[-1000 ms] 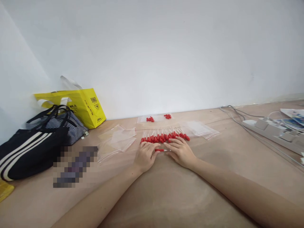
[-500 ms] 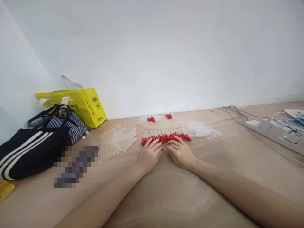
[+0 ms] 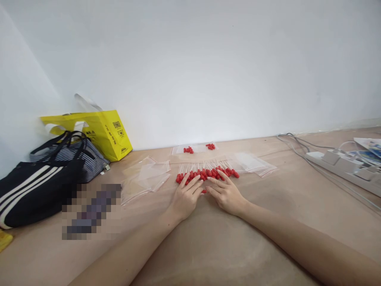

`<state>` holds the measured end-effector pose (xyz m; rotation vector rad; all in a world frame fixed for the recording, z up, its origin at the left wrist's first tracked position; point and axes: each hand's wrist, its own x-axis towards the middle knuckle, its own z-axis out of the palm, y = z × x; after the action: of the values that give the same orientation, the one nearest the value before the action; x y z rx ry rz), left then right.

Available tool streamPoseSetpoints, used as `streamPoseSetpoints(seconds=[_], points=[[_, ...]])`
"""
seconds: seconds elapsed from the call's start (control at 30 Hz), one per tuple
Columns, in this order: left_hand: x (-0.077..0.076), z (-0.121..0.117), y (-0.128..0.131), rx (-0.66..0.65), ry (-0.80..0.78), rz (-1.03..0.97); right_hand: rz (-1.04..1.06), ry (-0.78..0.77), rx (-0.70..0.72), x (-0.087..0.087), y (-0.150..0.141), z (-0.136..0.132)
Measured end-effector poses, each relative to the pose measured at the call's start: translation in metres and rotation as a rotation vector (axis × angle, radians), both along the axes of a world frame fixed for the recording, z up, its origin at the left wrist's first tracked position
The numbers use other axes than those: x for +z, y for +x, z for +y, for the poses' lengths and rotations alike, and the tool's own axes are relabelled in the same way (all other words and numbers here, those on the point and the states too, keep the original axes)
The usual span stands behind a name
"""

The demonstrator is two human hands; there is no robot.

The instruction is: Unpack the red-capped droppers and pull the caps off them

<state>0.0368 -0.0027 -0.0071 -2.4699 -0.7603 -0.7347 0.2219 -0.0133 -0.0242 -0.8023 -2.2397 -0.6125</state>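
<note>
A row of thin white sticks with red heads [image 3: 204, 173] lies on the table, heads toward me and stems pointing to the wall. My left hand [image 3: 186, 195] rests palm down at the near left of the row, fingers spread and touching the red heads. Opposite it, my right hand [image 3: 226, 194] lies with fingers stretched against the heads on the right. Between the two hands a small red piece [image 3: 204, 191] shows, partly hidden by fingers; whether a hand grips it I cannot make out.
Clear zip bags lie left [image 3: 149, 176] and right [image 3: 256, 163] of the row. Behind it, a clear bag [image 3: 198, 149] carries two small clusters of red pieces. A black bag [image 3: 38, 190] and yellow bag [image 3: 114, 135] stand at left; a power strip [image 3: 339, 163] with cables sits at right.
Both hands stay at the row, with only slight finger movement. The view has shifted a little, and the sticks look almost the same.
</note>
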Motion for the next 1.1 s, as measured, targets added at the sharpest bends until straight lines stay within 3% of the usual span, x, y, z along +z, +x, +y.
streamPoseSetpoints(seconds=[0.27, 1.1], points=[[-0.0047, 0.0028, -0.0009, -0.012, 0.042, -0.038, -0.024, 0.029, 0.022, -0.002, 0.0016, 0.0007], [-0.004, 0.0026, -0.0043, -0.033, -0.057, 0.039, -0.004, -0.026, 0.06, -0.0041, 0.0014, -0.0001]])
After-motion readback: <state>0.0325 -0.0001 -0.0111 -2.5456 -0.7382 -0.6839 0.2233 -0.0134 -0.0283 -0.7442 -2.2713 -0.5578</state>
